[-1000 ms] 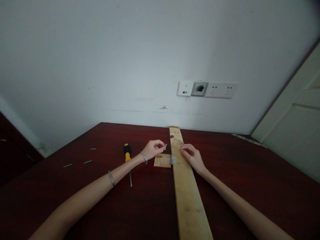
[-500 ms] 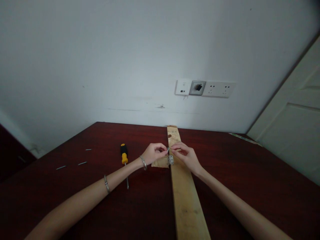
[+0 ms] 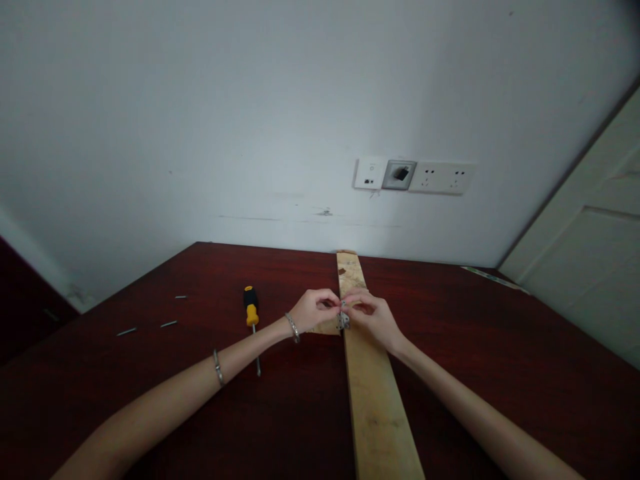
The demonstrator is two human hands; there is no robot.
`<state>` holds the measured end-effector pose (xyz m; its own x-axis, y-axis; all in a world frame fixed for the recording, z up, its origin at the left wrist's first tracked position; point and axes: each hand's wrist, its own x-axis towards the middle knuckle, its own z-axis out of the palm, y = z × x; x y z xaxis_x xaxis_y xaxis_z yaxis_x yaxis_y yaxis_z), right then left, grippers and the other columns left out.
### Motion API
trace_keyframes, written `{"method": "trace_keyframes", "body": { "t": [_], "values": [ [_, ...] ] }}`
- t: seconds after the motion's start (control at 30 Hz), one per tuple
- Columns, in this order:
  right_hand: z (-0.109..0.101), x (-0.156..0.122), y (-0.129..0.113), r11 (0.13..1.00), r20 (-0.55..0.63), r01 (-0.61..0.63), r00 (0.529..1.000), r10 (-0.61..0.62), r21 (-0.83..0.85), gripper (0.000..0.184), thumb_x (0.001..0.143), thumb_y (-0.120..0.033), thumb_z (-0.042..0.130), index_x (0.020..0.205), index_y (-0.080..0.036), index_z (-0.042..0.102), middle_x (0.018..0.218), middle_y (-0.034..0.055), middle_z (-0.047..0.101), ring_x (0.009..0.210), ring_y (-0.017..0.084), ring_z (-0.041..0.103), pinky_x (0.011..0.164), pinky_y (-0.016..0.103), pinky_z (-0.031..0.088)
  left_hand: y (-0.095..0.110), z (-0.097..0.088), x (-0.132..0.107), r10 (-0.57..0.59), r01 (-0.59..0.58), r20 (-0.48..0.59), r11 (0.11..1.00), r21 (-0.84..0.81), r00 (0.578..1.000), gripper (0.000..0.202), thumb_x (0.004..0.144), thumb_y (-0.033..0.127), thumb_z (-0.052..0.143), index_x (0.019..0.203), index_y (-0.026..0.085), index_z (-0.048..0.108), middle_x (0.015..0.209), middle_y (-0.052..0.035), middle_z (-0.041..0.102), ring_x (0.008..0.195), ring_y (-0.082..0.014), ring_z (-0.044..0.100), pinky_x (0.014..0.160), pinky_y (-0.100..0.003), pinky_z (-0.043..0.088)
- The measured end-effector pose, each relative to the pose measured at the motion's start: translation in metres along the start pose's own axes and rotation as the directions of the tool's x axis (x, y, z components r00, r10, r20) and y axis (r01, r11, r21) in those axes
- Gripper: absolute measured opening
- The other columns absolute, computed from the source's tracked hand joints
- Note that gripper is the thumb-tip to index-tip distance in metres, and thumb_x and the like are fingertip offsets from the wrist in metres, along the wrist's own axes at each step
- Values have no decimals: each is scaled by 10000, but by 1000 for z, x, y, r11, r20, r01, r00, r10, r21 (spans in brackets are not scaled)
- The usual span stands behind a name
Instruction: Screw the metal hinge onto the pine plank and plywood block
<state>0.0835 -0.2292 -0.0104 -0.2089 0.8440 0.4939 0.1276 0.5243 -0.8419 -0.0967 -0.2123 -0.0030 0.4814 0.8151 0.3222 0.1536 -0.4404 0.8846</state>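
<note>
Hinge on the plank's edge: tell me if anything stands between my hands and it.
Nothing visible does. The left hand and the right hand both meet at the hinge on the left edge of the plank; the screwdriver lies apart, further left.

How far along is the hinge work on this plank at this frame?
Done: the hinge sits at the joint between the plank and the small wood piece. In hand: left hand and right hand pinch at it; what they hold is too small to tell. Remaining: the screwdriver lies apart, three screws loose on the table, so fastening looks unfinished.
</note>
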Motion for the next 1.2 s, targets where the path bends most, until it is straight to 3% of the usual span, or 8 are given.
{"method": "trace_keyframes", "body": {
  "t": [0.27,0.4,0.57,1.2],
  "values": [
    [-7,1,20,996,-68,-43,997,38,-83,134,719,-353,683,737,-220,684,860,45,656,840,196,604,729,324,484,-7,-7,4,71,-67,-52,995,68,996,149,740,242,638,824,119,628,904,-71,593,798,-137,578,587,-188,459],
    [-13,1,34,979,-97,-15,995,-5,-204,138,727,-354,665,728,-217,682,835,42,636,833,196,591,783,347,466,-8,-16,8,14,-15,-110,1000,-15,994,176,778,274,599,870,125,605,889,-58,585,782,-135,581,571,-202,503],
    [-12,-1,39,974,-61,-20,998,7,-225,155,737,-366,651,735,-216,691,863,44,616,875,197,578,813,342,455,-8,-20,11,-31,20,-106,995,-96,994,186,764,278,614,875,130,592,842,-35,584,774,-133,582,551,-200,528],
    [-10,-2,39,973,-40,-34,999,26,-229,143,747,-353,647,742,-216,686,868,38,586,884,194,568,839,336,440,-14,-19,12,-76,67,-86,993,-100,993,142,768,224,584,862,119,588,810,-43,595,797,-145,590,541,-192,519]
  ]
}}
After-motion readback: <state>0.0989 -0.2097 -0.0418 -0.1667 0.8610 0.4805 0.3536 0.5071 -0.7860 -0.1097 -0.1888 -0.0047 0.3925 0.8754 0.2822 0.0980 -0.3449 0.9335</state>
